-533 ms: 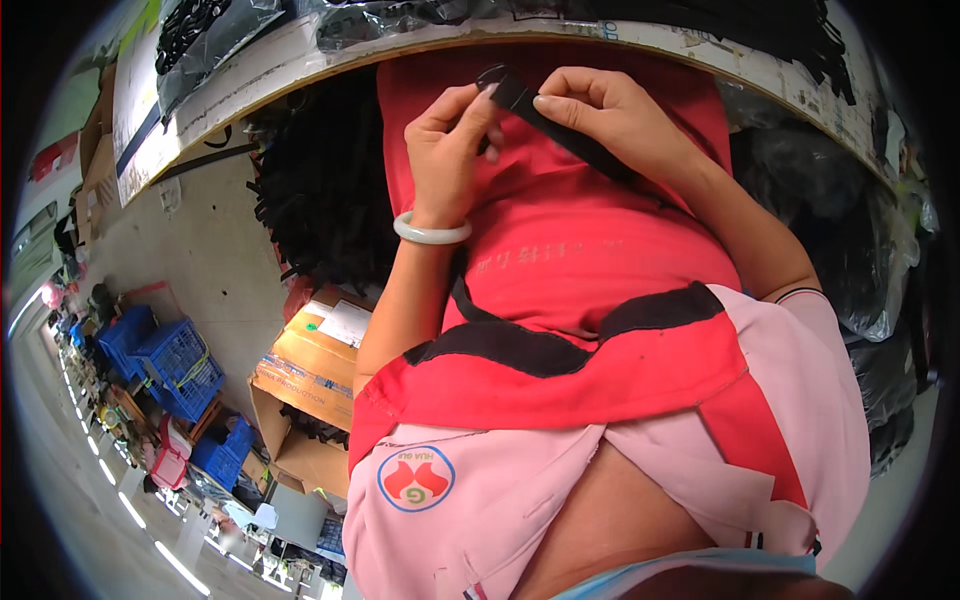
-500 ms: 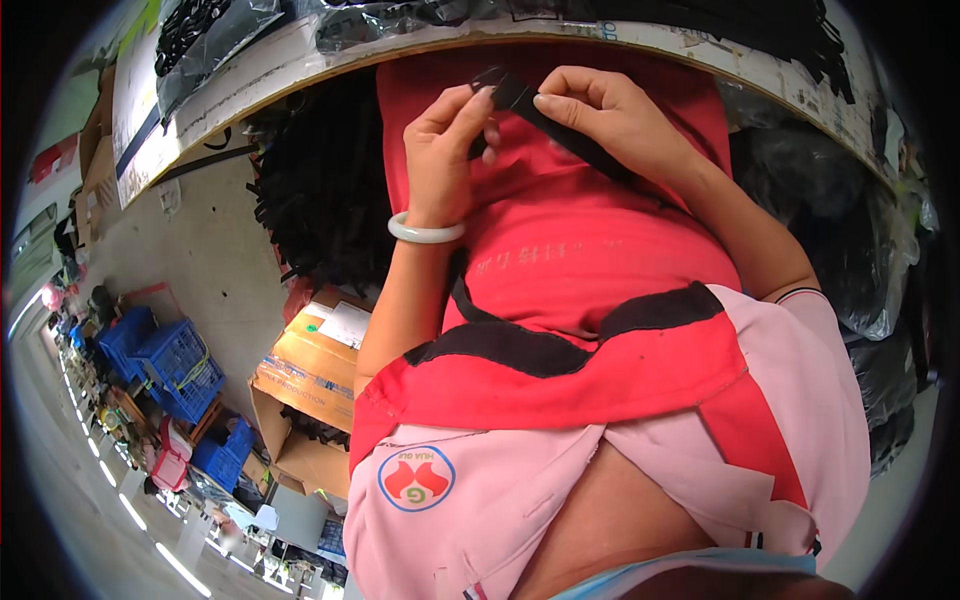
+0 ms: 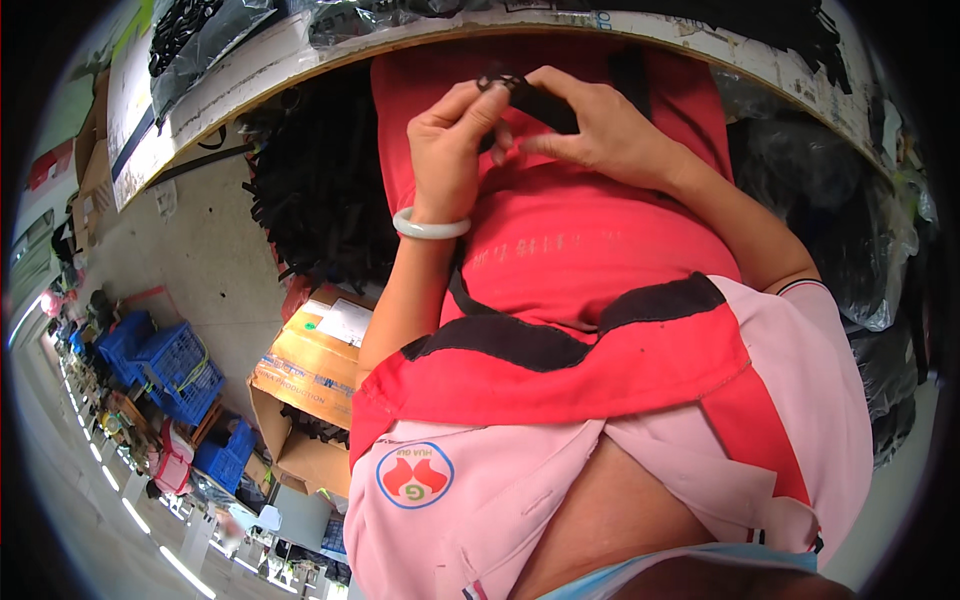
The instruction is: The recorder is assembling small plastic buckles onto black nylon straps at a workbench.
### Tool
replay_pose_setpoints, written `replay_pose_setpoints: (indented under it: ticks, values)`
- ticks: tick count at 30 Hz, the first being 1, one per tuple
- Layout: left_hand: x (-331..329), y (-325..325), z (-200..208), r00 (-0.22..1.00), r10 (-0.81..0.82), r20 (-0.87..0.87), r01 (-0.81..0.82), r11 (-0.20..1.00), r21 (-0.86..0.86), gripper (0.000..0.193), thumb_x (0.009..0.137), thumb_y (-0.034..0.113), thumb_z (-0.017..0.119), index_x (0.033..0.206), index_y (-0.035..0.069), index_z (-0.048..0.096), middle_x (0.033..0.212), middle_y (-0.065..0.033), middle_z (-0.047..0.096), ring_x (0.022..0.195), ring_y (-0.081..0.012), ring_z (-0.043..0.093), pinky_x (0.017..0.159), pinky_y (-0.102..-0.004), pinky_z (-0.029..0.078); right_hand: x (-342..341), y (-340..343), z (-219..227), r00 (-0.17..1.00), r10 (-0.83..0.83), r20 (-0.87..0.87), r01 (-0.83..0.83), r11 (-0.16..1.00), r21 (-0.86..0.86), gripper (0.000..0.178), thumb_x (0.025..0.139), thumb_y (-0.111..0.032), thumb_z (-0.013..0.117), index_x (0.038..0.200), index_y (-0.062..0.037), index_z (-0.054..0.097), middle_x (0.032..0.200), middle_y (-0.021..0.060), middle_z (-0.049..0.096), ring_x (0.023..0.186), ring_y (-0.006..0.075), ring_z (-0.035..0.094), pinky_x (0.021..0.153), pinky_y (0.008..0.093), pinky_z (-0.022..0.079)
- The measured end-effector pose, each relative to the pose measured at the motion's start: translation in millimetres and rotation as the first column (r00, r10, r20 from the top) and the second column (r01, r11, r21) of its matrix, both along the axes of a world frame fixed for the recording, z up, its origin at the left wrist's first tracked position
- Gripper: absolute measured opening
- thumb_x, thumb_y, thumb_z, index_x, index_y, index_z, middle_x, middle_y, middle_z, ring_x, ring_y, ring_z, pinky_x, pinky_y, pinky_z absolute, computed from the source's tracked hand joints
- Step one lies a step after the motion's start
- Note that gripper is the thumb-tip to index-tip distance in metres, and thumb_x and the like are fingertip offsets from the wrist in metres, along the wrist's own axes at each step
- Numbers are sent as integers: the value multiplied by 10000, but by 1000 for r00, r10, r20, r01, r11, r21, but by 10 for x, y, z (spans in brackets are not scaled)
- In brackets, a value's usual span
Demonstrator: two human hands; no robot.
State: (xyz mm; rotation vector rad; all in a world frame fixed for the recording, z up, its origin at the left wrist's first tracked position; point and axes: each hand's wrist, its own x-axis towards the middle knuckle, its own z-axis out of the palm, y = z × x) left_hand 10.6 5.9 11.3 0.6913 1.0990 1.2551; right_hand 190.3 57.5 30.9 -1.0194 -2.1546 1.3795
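Grey concrete floor (image 3: 215,275) spreads down the left of the frame, and a long worktable (image 3: 270,75) with a pale, scuffed surface curves across the top. Below it, a red apron (image 3: 590,235) fills the centre. Black items in clear plastic (image 3: 815,190) crowd the right side; a heap of black strips (image 3: 315,190) lies upper left of centre. Lower left are an open cardboard carton (image 3: 305,370) and blue crates (image 3: 180,370). At upper centre, the left hand (image 3: 450,140) has thumb and forefinger pinched on the end of a black strap (image 3: 547,106). Just beside it, the right hand (image 3: 610,130) is half open, thumb apart, forefinger along the strap; whether its hidden fingers grip cannot be told. A white bangle (image 3: 430,226) circles the left wrist.
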Motion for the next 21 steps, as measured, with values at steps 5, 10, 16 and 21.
replay_pose_setpoints:
  ticks: [5, 10, 16, 21]
  values:
    - [-69, 21, -26, 943, 83, 323, -15, 978, -209, 189, 914, 187, 634, 925, -1, 648, 657, -51, 583, 510, -92, 498, 465, -200, 367, 53, 53, 19, 989, -144, -38, 149, 969, 199, 343, 863, -307, 660, 1145, -120, 603, 853, 135, 652, 721, 288, 643, 675, 336, 503]
    - [-73, 16, -25, 967, 113, 230, -87, 989, -123, 159, 896, 150, 656, 898, -10, 655, 683, -49, 595, 533, -93, 519, 465, -204, 376, 125, 242, -19, 990, -83, -111, 94, 991, 98, 275, 943, -222, 585, 1167, -68, 623, 999, 13, 656, 938, 93, 588, 849, 236, 451]
    - [-114, 15, 45, 989, 22, -147, -8, 995, 95, 137, 912, 111, 622, 886, -19, 655, 656, -24, 577, 554, -69, 487, 482, -207, 355, 97, 453, 176, 966, -158, -202, 147, 987, -68, 155, 925, -190, 604, 962, -47, 648, 784, 3, 585, 701, 86, 525, 632, 216, 413]
    - [-43, 37, 73, 996, 43, -80, -39, 998, 50, 155, 908, 121, 632, 937, -26, 673, 687, -39, 609, 532, -71, 491, 479, -197, 362, 23, 379, 171, 996, -49, 73, 72, 928, -366, 210, 883, -219, 665, 951, -23, 635, 683, -21, 527, 569, 58, 492, 518, 207, 384]
